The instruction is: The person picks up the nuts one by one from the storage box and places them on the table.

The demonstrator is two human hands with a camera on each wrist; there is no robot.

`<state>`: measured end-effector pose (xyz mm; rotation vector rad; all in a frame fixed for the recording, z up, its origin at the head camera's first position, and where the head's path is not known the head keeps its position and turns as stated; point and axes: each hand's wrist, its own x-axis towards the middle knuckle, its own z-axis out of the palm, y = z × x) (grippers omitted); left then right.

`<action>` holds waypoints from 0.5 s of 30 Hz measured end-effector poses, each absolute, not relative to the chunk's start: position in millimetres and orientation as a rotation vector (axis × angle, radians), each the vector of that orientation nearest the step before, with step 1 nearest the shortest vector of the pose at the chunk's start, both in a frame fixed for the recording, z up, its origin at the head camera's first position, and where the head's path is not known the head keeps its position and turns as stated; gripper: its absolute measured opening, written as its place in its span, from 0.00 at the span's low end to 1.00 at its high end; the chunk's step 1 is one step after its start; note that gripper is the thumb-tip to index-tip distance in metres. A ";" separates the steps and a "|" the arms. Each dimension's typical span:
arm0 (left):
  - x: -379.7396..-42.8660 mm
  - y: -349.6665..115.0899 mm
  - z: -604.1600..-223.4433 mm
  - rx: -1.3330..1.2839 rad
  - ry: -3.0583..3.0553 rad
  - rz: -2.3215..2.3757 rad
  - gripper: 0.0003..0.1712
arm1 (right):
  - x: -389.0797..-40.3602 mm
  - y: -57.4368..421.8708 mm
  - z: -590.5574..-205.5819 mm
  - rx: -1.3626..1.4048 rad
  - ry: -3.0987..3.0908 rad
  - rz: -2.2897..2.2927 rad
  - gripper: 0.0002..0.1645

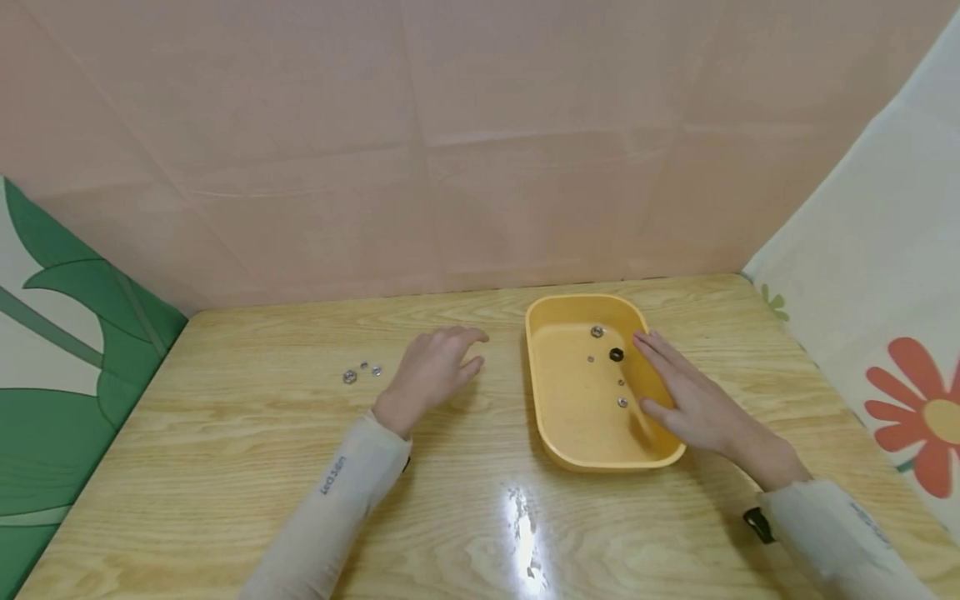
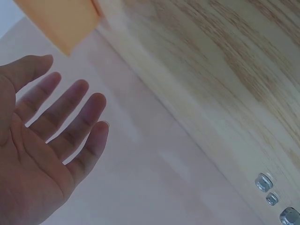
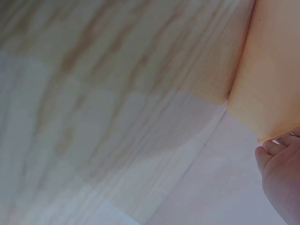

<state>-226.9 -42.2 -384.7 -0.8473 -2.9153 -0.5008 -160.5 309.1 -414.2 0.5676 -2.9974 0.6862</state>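
Observation:
My left hand hovers over the table left of the yellow bin, its fingers apart and loosely bent. Its palm shows bare in the left wrist view. My right hand rests on the bin's right rim, fingers fairly straight, with the thumb reaching over the inside. In the bin lie a silver nut, a black nut, another silver nut and a couple of tiny pieces. Left of my left hand, a larger hex nut lies beside two smaller nuts.
The wood-grain table ends at a pink cloth backdrop. A green leaf-print sheet hangs at the left and a flower-print sheet at the right. A bright reflection glares on the table's front.

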 end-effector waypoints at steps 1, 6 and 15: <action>-226.6 -41.5 -384.6 -0.849 -2.918 -0.500 0.20 | -160.6 309.1 -414.1 0.566 -3.002 0.688 0.48; -225.9 -38.4 -383.9 -0.859 -2.914 -0.492 0.20 | -160.7 309.4 -414.3 0.556 -3.016 0.686 0.48; -225.4 -33.5 -382.2 -0.894 -2.866 -0.493 0.21 | -159.5 309.8 -414.4 0.548 -3.016 0.695 0.48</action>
